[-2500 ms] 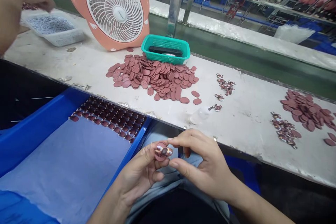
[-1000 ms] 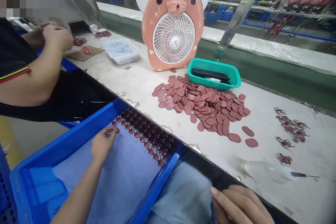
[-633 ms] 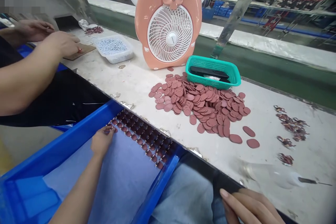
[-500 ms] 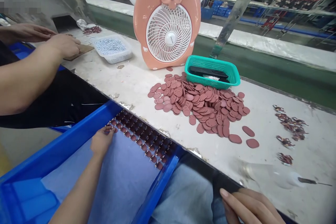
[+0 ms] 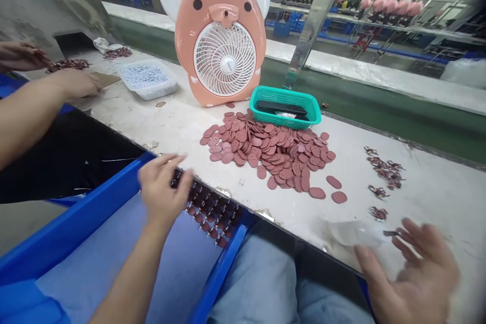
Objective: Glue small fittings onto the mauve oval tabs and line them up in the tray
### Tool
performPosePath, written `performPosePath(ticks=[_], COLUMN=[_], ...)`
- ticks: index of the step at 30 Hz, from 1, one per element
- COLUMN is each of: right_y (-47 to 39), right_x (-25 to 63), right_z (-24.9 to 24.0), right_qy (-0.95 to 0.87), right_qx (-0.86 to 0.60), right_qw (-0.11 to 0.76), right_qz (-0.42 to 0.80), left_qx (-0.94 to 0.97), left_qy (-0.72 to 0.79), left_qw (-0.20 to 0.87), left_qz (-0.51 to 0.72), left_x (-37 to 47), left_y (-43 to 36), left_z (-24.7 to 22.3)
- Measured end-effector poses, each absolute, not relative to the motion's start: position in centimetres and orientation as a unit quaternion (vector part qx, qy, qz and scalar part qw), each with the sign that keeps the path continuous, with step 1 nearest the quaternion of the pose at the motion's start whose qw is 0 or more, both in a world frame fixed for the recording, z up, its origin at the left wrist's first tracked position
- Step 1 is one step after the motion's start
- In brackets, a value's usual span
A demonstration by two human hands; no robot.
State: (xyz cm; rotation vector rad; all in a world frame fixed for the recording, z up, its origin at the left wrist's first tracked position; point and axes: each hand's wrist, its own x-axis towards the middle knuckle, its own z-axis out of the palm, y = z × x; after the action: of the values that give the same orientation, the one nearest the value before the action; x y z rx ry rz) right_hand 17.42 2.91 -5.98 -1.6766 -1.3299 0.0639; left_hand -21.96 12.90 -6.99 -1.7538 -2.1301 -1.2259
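Observation:
My left hand [image 5: 163,187] hangs over the far side of the blue bin [image 5: 110,197], fingers apart and nothing in them. Below it, rows of small dark red pieces [image 5: 207,215] with pale ends lie on a sheet in the bin. My right hand [image 5: 413,263], blurred, spreads around a clear squeeze bottle [image 5: 353,233] with a thin dark tip, which lies on its side on the table; whether the fingers touch it I cannot tell. A heap of flat reddish-brown ovals [image 5: 273,152] covers the middle of the table. Several small brown assembled pieces [image 5: 387,169] lie to the right.
A pink animal-shaped fan [image 5: 224,10] stands behind the heap, beside a green basket [image 5: 315,111] holding dark items. To the left is a white tub [image 5: 148,88] of small pale bits. A co-worker's arm and hand [image 5: 72,83] reach over the table's left end.
My left hand has lifted off the rows of pieces and opened. My right hand has risen from the table's edge to the bottle, fingers spreading. The view has shifted right.

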Motion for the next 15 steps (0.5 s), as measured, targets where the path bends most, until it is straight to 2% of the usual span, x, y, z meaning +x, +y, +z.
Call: performPosePath(ticks=[3, 5, 7, 10, 15], right_y=[3.6, 4.1, 4.5, 4.4, 2.6], right_x=[16.6, 16.7, 17.0, 16.8, 14.3], right_z=[-5.2, -5.1, -5.3, -5.0, -2.5], right_qy=[-0.527, -0.556, -0.583, -0.564, -0.482], right_qx=[-0.743, -0.745, -0.727, -0.717, -0.644], right_qw=[0.408, 0.360, 0.347, 0.376, 0.522], right_qz=[0.064, 0.085, 0.105, 0.165, 0.283], left_qx=[-0.738, -0.752, -0.747, -0.729, -0.625], left_qy=[-0.593, -0.580, -0.576, -0.569, -0.598], left_qw=[0.001, -0.017, -0.032, -0.071, -0.168], left_qz=[-0.322, -0.312, -0.330, -0.374, -0.473], left_x=[-19.0, -18.3, -18.3, -18.4, -15.1], left_y=[14.1, 13.8, 13.0, 11.2, 7.6], left_z=[-5.0, -4.7, -5.1, -6.0, -5.6])
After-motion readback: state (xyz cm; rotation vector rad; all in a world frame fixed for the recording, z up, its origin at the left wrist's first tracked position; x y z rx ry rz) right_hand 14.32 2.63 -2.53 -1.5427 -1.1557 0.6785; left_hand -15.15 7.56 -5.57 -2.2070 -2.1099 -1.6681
